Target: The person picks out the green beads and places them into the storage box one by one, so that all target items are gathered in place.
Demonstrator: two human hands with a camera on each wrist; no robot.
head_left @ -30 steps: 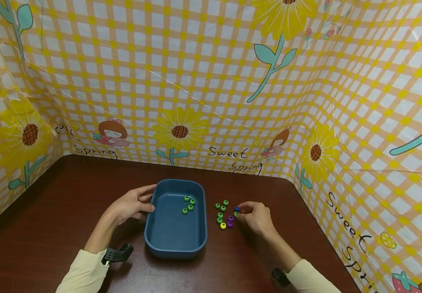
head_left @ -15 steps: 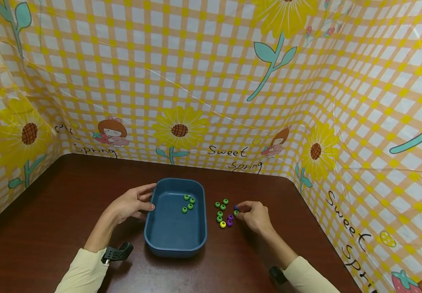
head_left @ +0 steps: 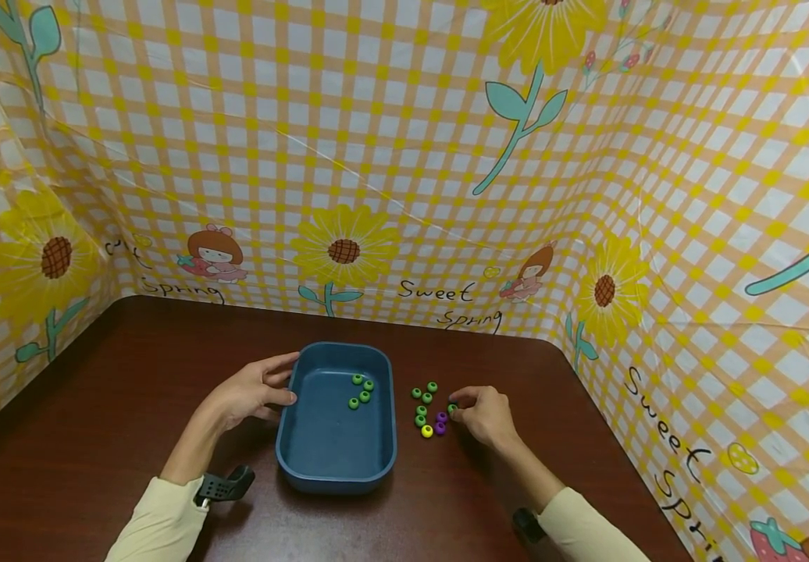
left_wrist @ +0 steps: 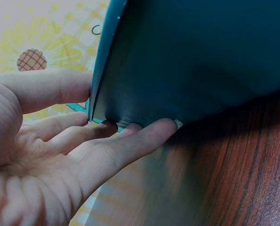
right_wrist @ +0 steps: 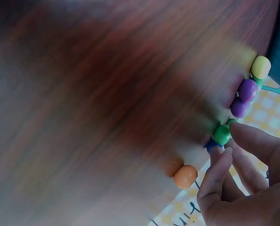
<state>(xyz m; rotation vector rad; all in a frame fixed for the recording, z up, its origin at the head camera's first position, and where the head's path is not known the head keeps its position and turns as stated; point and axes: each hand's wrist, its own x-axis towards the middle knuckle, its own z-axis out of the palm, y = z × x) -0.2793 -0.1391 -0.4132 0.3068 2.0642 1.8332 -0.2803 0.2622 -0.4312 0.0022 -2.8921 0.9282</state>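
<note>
My left hand (head_left: 250, 394) rests its spread fingers against the left wall of a blue plastic bin (head_left: 337, 460); in the left wrist view the fingertips (left_wrist: 166, 127) lie along its outer side. Several green beads (head_left: 365, 396) sit inside the bin. To its right, my right hand (head_left: 485, 417) has thumb and index finger at either end of a green bead (right_wrist: 221, 134) and a blue bead (right_wrist: 214, 146), pinching them low at the table. In the head view the fingers cover the blue one. Two purple beads (right_wrist: 247, 89) and a yellow bead (head_left: 427, 431) lie close by.
More green beads (head_left: 422, 410) lie between the bin and my right hand. An orange bead (right_wrist: 185, 176) stands apart on the brown table (head_left: 187, 336), seen in the right wrist view. A checked sunflower cloth (head_left: 404, 156) walls the table's back and sides.
My right hand has shifted slightly left, and its index finger now covers the blue bead that showed before. The left hand and the bin have stayed put.
</note>
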